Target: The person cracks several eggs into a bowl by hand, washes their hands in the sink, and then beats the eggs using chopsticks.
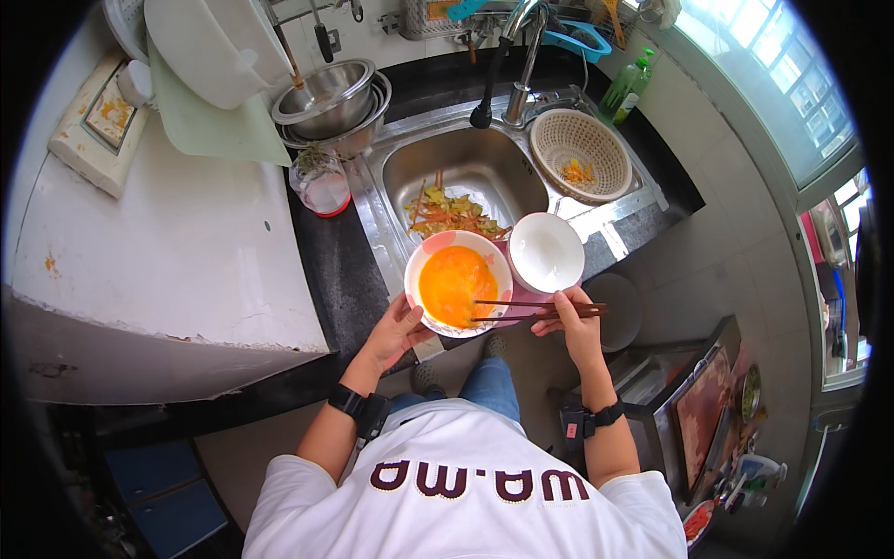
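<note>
A white bowl with pink patches [416, 270] is held by its left rim in my left hand [395, 333], thumb up at the edge. Orange-yellow beaten egg [452, 279] fills much of it. My right hand [570, 321] grips a pair of dark brown chopsticks [521, 305], whose tips reach into the egg. Right beside this bowl stands a white bowl [548, 252] with nothing visible in it, close to my right fingers. Both bowls are at the front edge of the sink [521, 172].
Peelings [456, 212] lie in the sink under the faucet [517, 70]. A beige colander [582, 154] with orange scraps sits right of it, near a green bottle [629, 86]. Stacked metal bowls [331, 102] and a red-rimmed jar [321, 182] stand left. A cutting board [700, 419] lies at the lower right.
</note>
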A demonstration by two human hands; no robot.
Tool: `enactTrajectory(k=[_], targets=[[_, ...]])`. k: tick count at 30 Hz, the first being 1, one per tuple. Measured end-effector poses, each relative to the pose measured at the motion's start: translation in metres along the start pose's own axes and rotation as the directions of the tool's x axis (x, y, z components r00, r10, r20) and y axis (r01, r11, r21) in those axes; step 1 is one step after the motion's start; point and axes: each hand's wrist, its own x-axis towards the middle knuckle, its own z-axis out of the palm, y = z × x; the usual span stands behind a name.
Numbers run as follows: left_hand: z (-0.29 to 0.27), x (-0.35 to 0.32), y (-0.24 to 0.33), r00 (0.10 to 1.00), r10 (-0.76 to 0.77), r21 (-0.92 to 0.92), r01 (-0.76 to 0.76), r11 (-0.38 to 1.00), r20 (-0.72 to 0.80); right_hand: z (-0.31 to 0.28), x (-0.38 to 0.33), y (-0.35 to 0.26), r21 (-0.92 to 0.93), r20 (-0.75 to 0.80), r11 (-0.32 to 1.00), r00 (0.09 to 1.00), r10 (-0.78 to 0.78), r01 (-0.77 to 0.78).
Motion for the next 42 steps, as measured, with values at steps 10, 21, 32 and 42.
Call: enactTrajectory(k=[10, 21, 32, 42], targets=[[0.001, -0.001, 0.002, 1.0, 0.001, -0.009, -0.001, 1.0, -0.011, 0.008, 0.003, 0.014, 0.078, -0.085, 0.997, 0.996, -0.014, 0.021], [-0.001, 0.0, 0.002, 1.0, -0.004, -0.007, 0.004, 1.0, 0.003, 0.012, 0.009, 0.02, 0.12, -0.117, 0.992, 0.993, -0.009, 0.023], [-0.006, 0.003, -0.003, 1.0, 0.001, 0.011, -0.001, 1.0, 0.016, 0.018, 0.012, 0.024, 0.137, -0.171, 0.988, 0.984, -0.045, 0.069], [-0.005, 0.002, -0.002, 1.0, 0.01, 0.031, -0.011, 0.999, 0.007, 0.019, 0.016, 0.017, 0.128, -0.053, 0.991, 0.998, 0.03, -0.023]])
